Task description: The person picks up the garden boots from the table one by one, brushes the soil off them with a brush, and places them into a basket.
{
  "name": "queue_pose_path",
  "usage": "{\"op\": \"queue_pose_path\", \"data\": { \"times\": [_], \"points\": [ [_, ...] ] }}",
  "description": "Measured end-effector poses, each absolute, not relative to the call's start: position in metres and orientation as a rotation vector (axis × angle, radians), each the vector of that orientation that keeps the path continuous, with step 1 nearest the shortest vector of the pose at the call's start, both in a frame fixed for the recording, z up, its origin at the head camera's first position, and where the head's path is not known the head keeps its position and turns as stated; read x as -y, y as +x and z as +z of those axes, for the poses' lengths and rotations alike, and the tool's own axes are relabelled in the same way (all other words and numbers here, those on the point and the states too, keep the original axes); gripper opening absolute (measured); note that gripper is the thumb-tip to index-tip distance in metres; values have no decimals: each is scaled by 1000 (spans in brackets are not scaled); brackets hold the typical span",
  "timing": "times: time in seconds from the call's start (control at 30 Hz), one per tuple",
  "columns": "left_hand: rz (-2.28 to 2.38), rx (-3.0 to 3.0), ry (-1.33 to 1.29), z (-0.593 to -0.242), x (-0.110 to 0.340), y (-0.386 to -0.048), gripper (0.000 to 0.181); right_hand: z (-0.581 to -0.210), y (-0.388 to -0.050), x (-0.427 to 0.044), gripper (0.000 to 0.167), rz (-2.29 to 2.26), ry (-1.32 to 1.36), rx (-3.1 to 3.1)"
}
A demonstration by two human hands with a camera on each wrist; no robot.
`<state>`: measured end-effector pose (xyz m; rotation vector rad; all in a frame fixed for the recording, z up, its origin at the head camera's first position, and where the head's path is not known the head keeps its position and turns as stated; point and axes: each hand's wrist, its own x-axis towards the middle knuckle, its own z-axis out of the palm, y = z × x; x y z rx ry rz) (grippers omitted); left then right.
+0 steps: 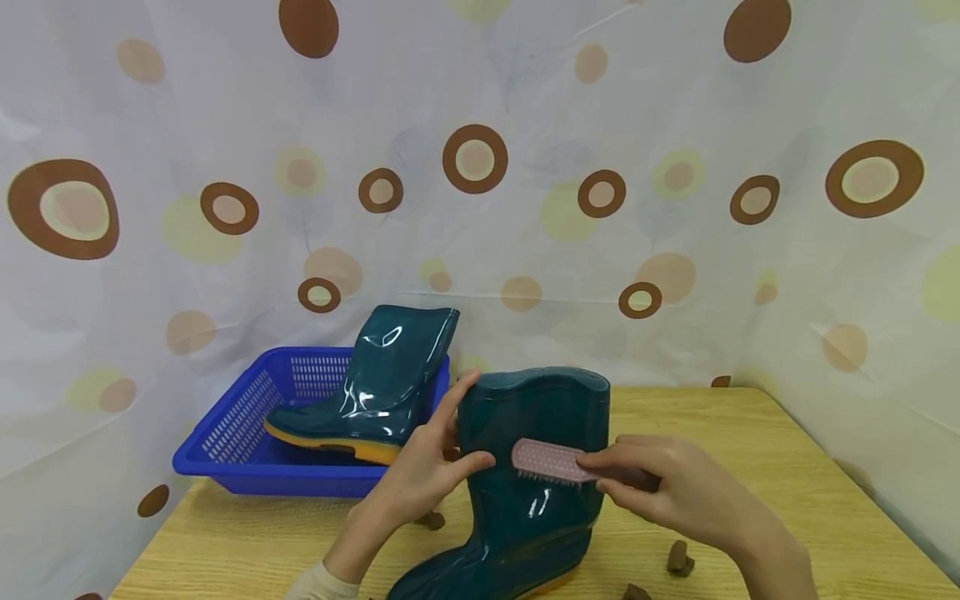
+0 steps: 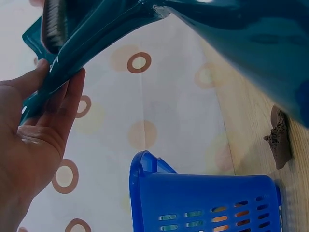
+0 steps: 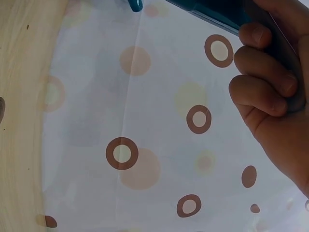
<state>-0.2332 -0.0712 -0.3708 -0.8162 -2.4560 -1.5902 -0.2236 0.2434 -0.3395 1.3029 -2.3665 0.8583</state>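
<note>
A shiny dark green rubber boot (image 1: 536, 525) with a yellow sole stands in front of me, its toe pointing left. My left hand (image 1: 423, 471) holds the left edge of its shaft, thumb on the near side and fingers behind. The handle of a pink brush (image 1: 543, 458) is gripped by my right hand (image 1: 682, 493). Its bristles (image 2: 58, 24) face the shaft; whether they touch it I cannot tell. In the right wrist view, several fingers (image 3: 258, 96) curl round the dark handle.
Left of the boot, a blue plastic basket (image 1: 247, 482) holds a matching green boot (image 1: 390, 375), leaning over its rim. Brown lumps (image 1: 679, 558) lie on the wooden table (image 1: 810, 483), one near the basket (image 2: 279, 140). A patterned sheet (image 1: 525, 233) hangs behind.
</note>
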Motion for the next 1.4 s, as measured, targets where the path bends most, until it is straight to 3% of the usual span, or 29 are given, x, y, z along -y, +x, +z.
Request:
{"op": "queue_pose_path", "data": {
  "times": [0.17, 0.43, 0.83, 1.1, 1.27, 1.4],
  "points": [
    [-1584, 2449, -808, -371, 72, -233, 94, -340, -225, -243, 34, 858, 1333, 2360],
    [-1599, 2446, -821, -370, 71, -233, 95, -339, -225, -243, 50, 682, 1261, 2169],
    [-1585, 2444, -818, -371, 70, -233, 94, -340, -224, -246, 31, 821, 1345, 2366],
    [-1605, 2438, -813, -370, 71, -233, 94, -340, -225, -243, 40, 710, 1297, 2245],
    [-1617, 2439, -806, -370, 71, -233, 93, -337, -228, -240, 26, 548, 1164, 2103],
    [-1613, 2441, -790, -371, 71, -234, 93, -335, -228, -241, 29, 563, 1095, 2042]
  ]
}}
